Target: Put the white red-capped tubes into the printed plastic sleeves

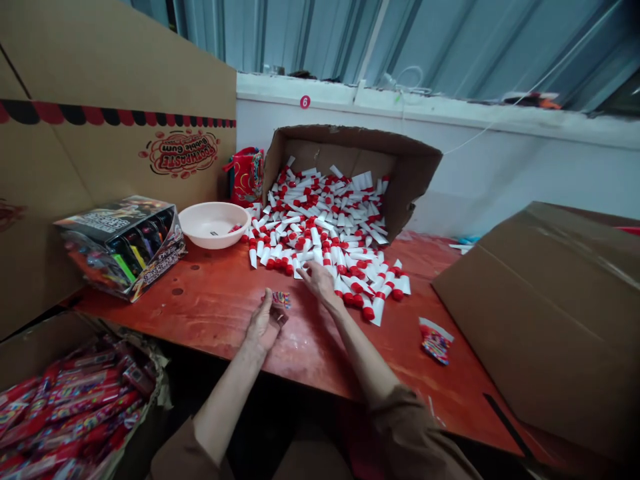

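Observation:
My left hand [264, 325] is closed on a small, shiny, multicoloured packet [281, 299], gripped near its edge just above the table. My right hand [320, 283] reaches to the front edge of a pile of small white tubes with red caps [320, 227]. Its fingers are bent and apart, close against the nearest tubes, and I see no tube clearly in them. The tubes spill forward from a cardboard box [417, 177] lying on its side.
On the red table [210, 313] stand a pale bowl [215, 227], a display box [130, 243] and a red bag [247, 177]. One filled packet [436, 341] lies right, near a large carton [550, 300]. Lower left, an open carton holds several red packages [75, 400].

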{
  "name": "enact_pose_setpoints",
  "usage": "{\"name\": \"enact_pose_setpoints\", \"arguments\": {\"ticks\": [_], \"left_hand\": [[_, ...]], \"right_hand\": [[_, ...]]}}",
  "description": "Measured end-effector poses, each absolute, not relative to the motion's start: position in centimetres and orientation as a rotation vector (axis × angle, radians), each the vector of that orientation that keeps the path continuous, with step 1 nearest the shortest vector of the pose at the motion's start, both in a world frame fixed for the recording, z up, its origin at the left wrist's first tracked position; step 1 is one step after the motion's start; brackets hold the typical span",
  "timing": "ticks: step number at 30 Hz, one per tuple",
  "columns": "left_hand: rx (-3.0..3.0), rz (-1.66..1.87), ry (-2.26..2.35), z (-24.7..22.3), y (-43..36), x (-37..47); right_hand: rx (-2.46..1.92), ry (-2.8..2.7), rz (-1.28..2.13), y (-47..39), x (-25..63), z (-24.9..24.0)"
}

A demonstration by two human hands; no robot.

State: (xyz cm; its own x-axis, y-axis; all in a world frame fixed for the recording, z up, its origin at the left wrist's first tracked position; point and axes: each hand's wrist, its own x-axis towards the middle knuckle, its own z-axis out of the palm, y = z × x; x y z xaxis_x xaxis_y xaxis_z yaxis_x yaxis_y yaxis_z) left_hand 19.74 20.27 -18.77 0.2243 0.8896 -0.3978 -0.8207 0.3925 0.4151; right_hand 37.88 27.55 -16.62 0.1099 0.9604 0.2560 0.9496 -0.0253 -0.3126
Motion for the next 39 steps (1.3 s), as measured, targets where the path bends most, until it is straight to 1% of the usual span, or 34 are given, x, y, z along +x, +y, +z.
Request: {"name": "enact_pose_setpoints", "arguments": {"ticks": [4,8,12,16,24,29,32,34,37,39], "left_hand": [[0.054,1.147,0.641,-19.1,21.1,19.3],[0.032,1.153,0.614,-19.1,22.0,18.4],[0.006,1.134,0.607,-18.8,22.2,17.6],[0.036,1.114,0.592,-18.6,21.7,17.0],[0.034,1.059,0.494,-18.1,21.3,15.9],[0.111,1.1,0.476,-18.1,21.3,15.4],[0.186,1.133,0.479,-18.4,21.2,15.4],[0.226,1.151,0.479,-18.6,21.1,15.6],[0.272,1.168,0.48,-18.8,20.9,16.1],[0.285,1.176,0.48,-18.8,20.8,16.3]], "right_hand": [[-2.086,-1.915,-0.025,31.2,37.6,-18.6],[-2.113,-1.978,-0.077,31.2,38.6,-19.8],[-2.071,-2.04,-0.133,30.2,39.7,-19.6],[-1.915,-2.116,-0.178,29.8,38.5,-18.9],[-1.746,-2.161,-0.067,29.7,35.9,-18.5],[-1.636,-2.112,0.1,25.4,36.1,-16.6],[-1.436,-1.934,0.281,20.8,35.7,-14.9],[-1.338,-1.857,0.344,17.8,35.2,-14.0],[-1.311,-1.851,0.331,14.9,34.4,-13.6],[-1.327,-1.857,0.255,14.0,34.3,-13.9]]}}
